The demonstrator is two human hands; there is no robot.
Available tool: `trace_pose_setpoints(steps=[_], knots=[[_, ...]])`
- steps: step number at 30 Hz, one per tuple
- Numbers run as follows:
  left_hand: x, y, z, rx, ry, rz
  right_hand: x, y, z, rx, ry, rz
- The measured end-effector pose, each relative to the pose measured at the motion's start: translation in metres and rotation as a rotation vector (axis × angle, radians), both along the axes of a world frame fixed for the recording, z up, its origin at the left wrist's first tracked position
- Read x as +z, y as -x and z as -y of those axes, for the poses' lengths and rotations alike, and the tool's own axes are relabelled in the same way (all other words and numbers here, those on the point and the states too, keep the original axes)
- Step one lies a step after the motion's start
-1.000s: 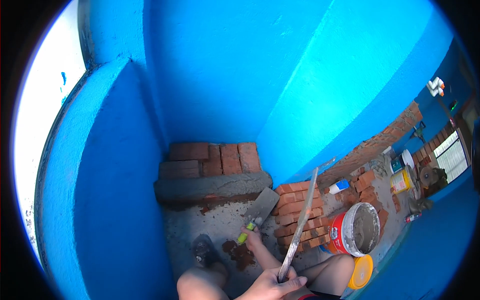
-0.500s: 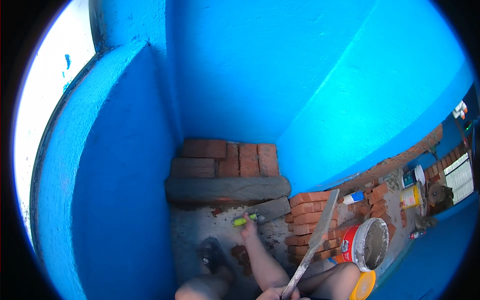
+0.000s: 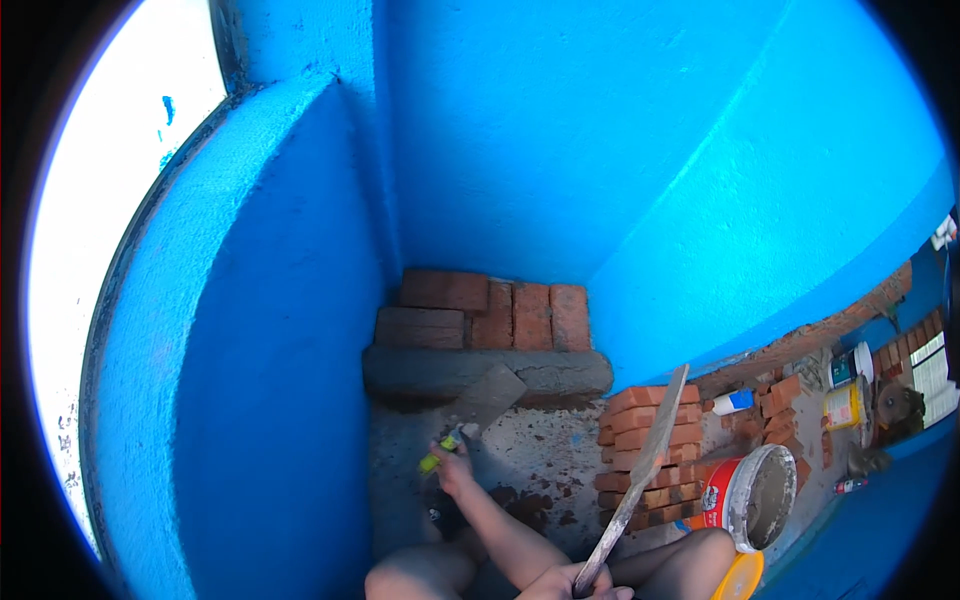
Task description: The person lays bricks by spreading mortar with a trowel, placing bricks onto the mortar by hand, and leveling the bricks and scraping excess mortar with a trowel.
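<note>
My left hand (image 3: pixel 580 580) grips a long, mortar-stained strip (image 3: pixel 650 450) at the lower edge, its upper end over stacked bricks (image 3: pixel 655 420). My right hand (image 3: pixel 450 465) is closed round the green handle (image 3: pixel 435 460) of a steel trowel (image 3: pixel 482 400), reaching up-left. The trowel's blade overlaps, in this view, the grey mortar band (image 3: pixel 560 372) along the front of a low brick step (image 3: pixel 530 315); contact cannot be told. Below lies a concrete floor (image 3: pixel 560 450) with dark patches and crumbs. My shoe is partly hidden behind my right arm.
Blue walls (image 3: pixel 270 380) enclose the corner, beside a bright opening (image 3: pixel 100 250). At right are a red-and-white bucket of mortar (image 3: pixel 765 495), a yellow lid (image 3: pixel 738 578), a white-and-blue container (image 3: pixel 732 402), a yellow bucket (image 3: pixel 845 405) and loose bricks (image 3: pixel 778 400).
The view has shifted, so the scene sits further right. The trowel has swung leftward, its blade now angled up over the mortar band. My left hand still holds the strip.
</note>
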State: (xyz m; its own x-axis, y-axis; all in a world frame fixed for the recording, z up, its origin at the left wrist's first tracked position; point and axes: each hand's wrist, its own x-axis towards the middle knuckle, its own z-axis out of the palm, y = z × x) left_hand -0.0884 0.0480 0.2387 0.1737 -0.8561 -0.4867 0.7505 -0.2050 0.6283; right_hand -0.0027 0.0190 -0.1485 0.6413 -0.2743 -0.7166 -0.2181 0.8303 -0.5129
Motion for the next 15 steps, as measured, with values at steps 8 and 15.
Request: trace_pose_setpoints(steps=[8, 15], knots=[[0.003, 0.004, -0.014, 0.06, 0.032, 0.047, 0.089, 0.003, 0.074, 0.443, 0.968, 0.204], [-0.014, 0.019, -0.007, 0.131, 0.123, -0.016, 0.109, 0.012, 0.18, 0.707, 2.087, 0.103]])
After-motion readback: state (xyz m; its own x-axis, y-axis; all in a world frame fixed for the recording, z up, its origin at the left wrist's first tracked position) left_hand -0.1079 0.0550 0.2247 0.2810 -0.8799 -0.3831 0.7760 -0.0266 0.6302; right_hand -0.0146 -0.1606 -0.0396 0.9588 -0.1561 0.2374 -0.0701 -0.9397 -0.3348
